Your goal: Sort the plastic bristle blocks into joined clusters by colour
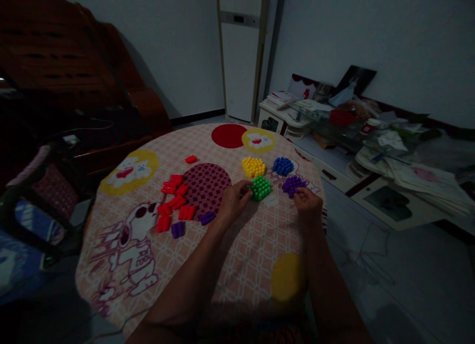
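On the round table several small clusters of knobby plastic pieces stand close together. My left hand (236, 199) has its thumb and fingers curled at the left edge of the green knobby cluster (261, 188). Over to the right, my right hand (308, 206) pinches the near edge of the purple knobby cluster (293, 185). Behind the green one sits a yellow knobby cluster (253, 167). A blue knobby cluster (282, 166) lies beyond the purple one. The fingertips of both hands are small and dim, so their exact contact is hard to see.
Several red plastic pieces (177, 202) lie scattered on the left, with a purple piece (178, 230) beside them. A patterned cloth (237, 265) covers the table. A chair (40, 200) stands at the left, a cluttered low cabinet (345, 173) at the right.
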Motion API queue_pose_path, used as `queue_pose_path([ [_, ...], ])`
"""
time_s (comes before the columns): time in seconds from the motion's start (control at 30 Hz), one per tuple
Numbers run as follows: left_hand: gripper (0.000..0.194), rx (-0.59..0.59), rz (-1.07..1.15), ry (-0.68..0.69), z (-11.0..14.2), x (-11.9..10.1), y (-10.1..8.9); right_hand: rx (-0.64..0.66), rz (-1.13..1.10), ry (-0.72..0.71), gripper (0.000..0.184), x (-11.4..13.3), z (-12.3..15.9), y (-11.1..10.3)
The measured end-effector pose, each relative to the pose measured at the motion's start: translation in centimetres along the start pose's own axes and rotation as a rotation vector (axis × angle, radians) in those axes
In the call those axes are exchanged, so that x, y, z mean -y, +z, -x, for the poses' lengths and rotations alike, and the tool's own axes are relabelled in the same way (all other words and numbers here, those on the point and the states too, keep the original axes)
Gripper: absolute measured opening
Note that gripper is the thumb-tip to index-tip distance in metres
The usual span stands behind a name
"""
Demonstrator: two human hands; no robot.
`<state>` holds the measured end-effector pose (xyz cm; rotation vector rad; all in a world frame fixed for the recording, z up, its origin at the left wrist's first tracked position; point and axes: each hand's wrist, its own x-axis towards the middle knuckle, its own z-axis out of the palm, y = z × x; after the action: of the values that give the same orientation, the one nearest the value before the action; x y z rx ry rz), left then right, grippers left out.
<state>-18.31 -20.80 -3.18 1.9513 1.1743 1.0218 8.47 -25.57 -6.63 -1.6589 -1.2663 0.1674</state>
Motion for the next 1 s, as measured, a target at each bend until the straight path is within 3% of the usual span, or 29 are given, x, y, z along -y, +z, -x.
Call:
queue_pose_path([
  [0.3, 0.028, -0.013, -0.040, -0.017, -0.1, 0.4, -1.0, 0.019, 0.044, -0.015, 0.031, -1.5, -0.5, 0.3],
  [0.43, 0.031, 0.010, -0.142, -0.066, -0.3, 0.8, -2.7, 0.019, 0.020, -0.006, 0.030, -1.7, -0.5, 0.5],
  [0.63, 0.025, 0.229, -0.549, -0.274, 0.2, 1.7, -7.7, -0.030, 0.020, -0.023, 0.028, -1.4, -0.3, 0.3],
  [0.77, 0.027, 0.357, -0.569, -0.432, 0.8, 2.4, -10.3, -0.108, 0.043, -0.062, 0.025, -1.2, -0.2, 0.2],
  [0.87, 0.031, 0.452, -0.510, -0.465, 1.4, 3.1, -10.8, -0.106, 0.022, -0.074, 0.026, -1.1, -0.2, 0.2],
  [1.0, 0.026, 0.438, -0.504, -0.413, 2.1, 3.9, -10.1, -0.091, 0.010, -0.039, 0.028, -1.2, -0.2, 0.3],
])
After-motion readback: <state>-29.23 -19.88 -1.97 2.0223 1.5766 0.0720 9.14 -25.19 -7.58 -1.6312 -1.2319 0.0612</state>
